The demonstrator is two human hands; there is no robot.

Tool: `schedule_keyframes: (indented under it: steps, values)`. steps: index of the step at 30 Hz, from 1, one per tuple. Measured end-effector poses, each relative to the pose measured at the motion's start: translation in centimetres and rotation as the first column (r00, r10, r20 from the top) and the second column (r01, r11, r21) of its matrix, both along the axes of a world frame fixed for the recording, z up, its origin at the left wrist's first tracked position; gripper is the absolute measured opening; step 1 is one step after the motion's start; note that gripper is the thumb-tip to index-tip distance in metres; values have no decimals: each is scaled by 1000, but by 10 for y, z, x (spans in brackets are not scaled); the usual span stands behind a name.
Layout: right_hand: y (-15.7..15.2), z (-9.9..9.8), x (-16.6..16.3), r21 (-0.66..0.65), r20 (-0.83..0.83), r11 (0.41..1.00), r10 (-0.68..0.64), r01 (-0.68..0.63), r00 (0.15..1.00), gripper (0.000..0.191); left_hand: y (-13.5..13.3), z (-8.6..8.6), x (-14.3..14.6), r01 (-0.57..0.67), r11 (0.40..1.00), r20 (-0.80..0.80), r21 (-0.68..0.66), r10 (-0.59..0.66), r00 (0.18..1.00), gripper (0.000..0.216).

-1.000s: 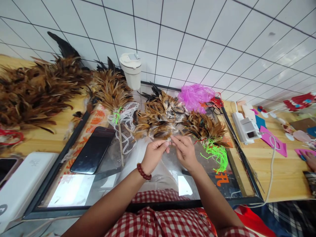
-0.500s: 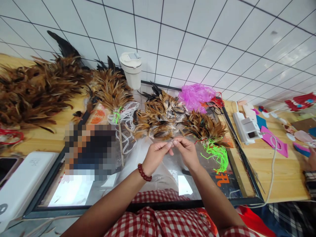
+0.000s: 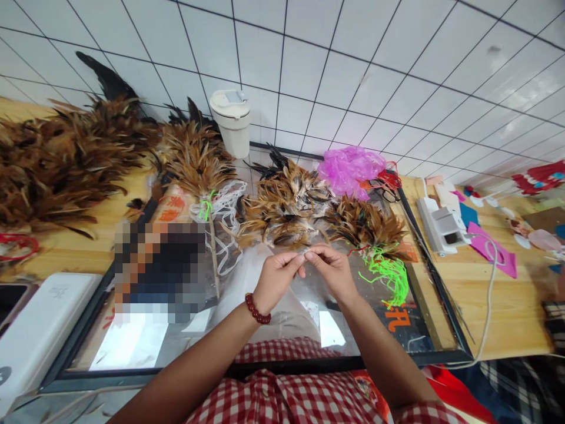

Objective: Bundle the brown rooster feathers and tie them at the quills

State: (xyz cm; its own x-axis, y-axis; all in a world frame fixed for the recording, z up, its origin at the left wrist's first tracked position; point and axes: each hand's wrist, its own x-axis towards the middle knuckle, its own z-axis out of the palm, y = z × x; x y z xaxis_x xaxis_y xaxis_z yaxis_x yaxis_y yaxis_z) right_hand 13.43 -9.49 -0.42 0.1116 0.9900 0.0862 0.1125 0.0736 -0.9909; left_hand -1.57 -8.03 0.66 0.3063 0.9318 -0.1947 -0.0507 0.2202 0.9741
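My left hand [image 3: 277,278], with a dark red bead bracelet [image 3: 258,308] at the wrist, is closed in a pinch. Its fingertips meet those of my right hand [image 3: 334,272], also pinched, above a glass-topped, black-framed panel [image 3: 371,347]. Whatever lies between the fingers is too small to make out. Just beyond them is a pile of brown and black feathers [image 3: 282,206]. Right of it lies a feather bunch [image 3: 368,227], with bright green strings [image 3: 391,277] near my right hand. Another feather bunch [image 3: 194,156], tied in green on a thin stick [image 3: 214,253], lies to the left.
A white lidded cup [image 3: 233,126] stands by the tiled wall, left of a pink plastic bag [image 3: 351,168]. Heaped feathers [image 3: 53,165] cover the far left. A white power bank-like box [image 3: 48,335] lies nearer. On the right are a power strip [image 3: 436,227] and a cable [image 3: 488,312].
Both hands stay pinched together in nearly the same place, with only slight finger movement. The view has shifted a little; the other person's hand at the right edge is less visible.
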Motion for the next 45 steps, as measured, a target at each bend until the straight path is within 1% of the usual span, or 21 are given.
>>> schedule_keyframes:
  steps: [5, 9, 13, 16, 18, 20, 22, 25, 26, 28, 29, 31, 33, 35, 36, 38, 39, 41, 43, 44, 45]
  values:
    - [0, 3, 0, 1, -24, 1000, -11, 11, 1000, 10, 0, -2, 0, 9, 1000, 15, 7, -9, 1000, 36]
    - [0, 2, 0, 12, -14, 999, -33, 33, 999, 9, 0, -2, 1, -8, 998, 28, -56, 9, 1000, 26]
    - [-1, 0, 1, 28, 16, 999, -35, 34, 999, 21, 0, 0, 2, -4, 996, 38, -88, 8, 999, 24]
    - [-2, 1, 2, 76, 58, 997, -32, 28, 998, 12, -1, 0, 2, 35, 994, 51, -101, -30, 998, 24]
    - [-2, 3, 4, 86, 72, 996, -34, 28, 997, 10, -1, 1, 2, 48, 995, 63, -84, -43, 997, 23]
    - [-2, 6, 5, 92, 96, 996, -8, 0, 995, 12, -2, 1, 3, 9, 999, 66, -45, -6, 998, 24]
    - [-2, 9, 4, 126, 152, 992, 12, -31, 988, 12, -2, 2, 3, -16, 1000, 52, 11, 15, 999, 29]
    - [-2, 12, 1, 184, 235, 982, -9, -36, 972, 12, -3, 3, 3, 60, 996, -32, 58, -58, 998, 20]
    - [-2, 13, 0, 189, 251, 981, -11, -38, 968, 12, -4, 3, 2, 76, 995, -66, 58, -72, 995, 21]
    - [-2, 13, 0, 186, 271, 982, -13, -39, 962, 12, -4, 2, 1, 68, 997, -103, 47, -63, 993, 26]
    - [-1, 14, 3, 192, 282, 981, -33, -23, 959, 12, -3, 2, 1, 51, 998, -95, 39, -47, 994, 27]
    - [2, 15, 12, 237, 320, 970, -125, 49, 939, 14, -3, 1, 1, 2, 1000, -31, 13, -2, 1000, 24]
    - [5, 15, 26, 306, 389, 944, -242, 123, 889, 16, -3, 2, 1, -66, 997, 48, -45, 68, 997, 20]
    - [7, 15, 42, 336, 513, 933, -297, 130, 806, 16, -2, 3, 2, -116, 985, 111, -128, 131, 985, 18]
    - [8, 14, 48, 318, 602, 942, -285, 104, 745, 16, -2, 4, 2, -131, 976, 136, -171, 156, 978, 18]
    - [8, 11, 56, 234, 779, 972, -205, 28, 593, 17, -1, 5, 3, -141, 960, 176, -244, 187, 966, 18]
    - [9, 9, 58, 180, 846, 984, -151, -6, 511, 18, 0, 6, 3, -141, 952, 191, -270, 197, 962, 18]
    - [8, 6, 56, 88, 928, 995, -66, -44, 366, 18, 1, 6, 3, -146, 940, 211, -308, 217, 953, 19]
    - [8, 4, 52, 40, 964, 998, -24, -54, 266, 15, 1, 5, 3, -150, 936, 224, -319, 228, 947, 19]
    - [8, 5, 49, 36, 971, 998, -21, -60, 239, 14, 1, 4, 3, -153, 939, 229, -309, 229, 946, 18]
    - [8, 5, 47, 46, 972, 996, -27, -74, 233, 13, 1, 3, 3, -159, 944, 228, -290, 229, 946, 18]
